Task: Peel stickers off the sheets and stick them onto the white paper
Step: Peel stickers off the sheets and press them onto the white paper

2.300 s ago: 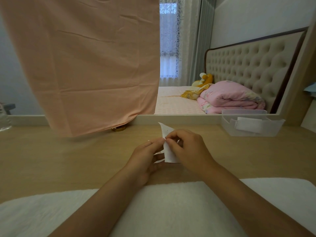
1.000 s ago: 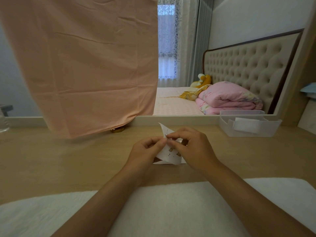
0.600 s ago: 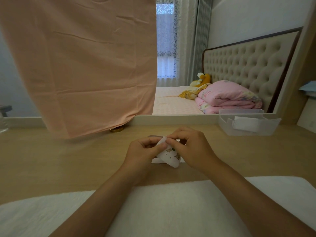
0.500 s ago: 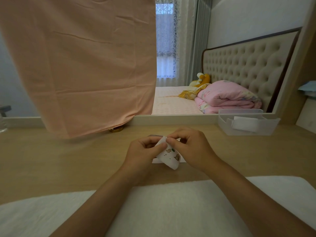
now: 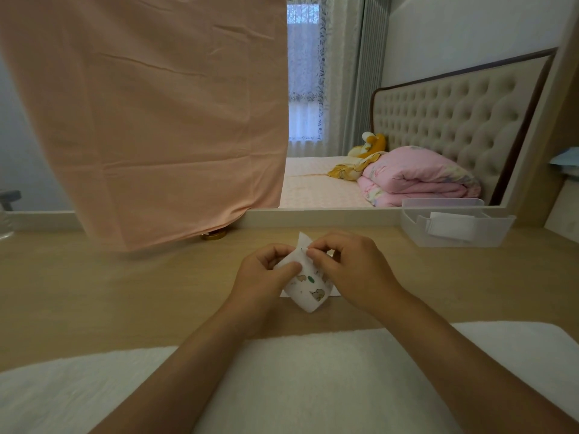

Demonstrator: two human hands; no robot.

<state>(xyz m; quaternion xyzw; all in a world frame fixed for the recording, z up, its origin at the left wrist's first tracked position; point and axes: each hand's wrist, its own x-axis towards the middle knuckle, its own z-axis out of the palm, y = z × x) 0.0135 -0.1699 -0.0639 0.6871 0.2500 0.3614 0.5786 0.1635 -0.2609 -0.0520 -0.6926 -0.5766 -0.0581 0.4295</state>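
Both hands work just above the wooden desk (image 5: 94,292), close together, with the sticker sheet (image 5: 308,291) held between them, tilted up off the surface with its printed face toward the camera. The left hand (image 5: 266,274) grips the sheet's left side, fingers curled behind it and thumb pressed on the front. The right hand (image 5: 351,270) has its thumb and forefinger pinched together at the sheet's upper edge, the other fingers curled; it looks like the start of a peel, though whether a sticker corner is already lifted is too small to tell. At least 3 small printed stickers, 1 of them a green spot (image 5: 310,279), remain on the sheet. The white paper (image 5: 335,293) lies flat on the desk right under the hands, and only a thin strip of it shows, so I cannot tell if any sticker is on it. Judging by that, the task seems early or midway: peeling is in hand and sticking is still to come. A clear plastic tray (image 5: 416,236) holding more white sheets stands well apart to the right.
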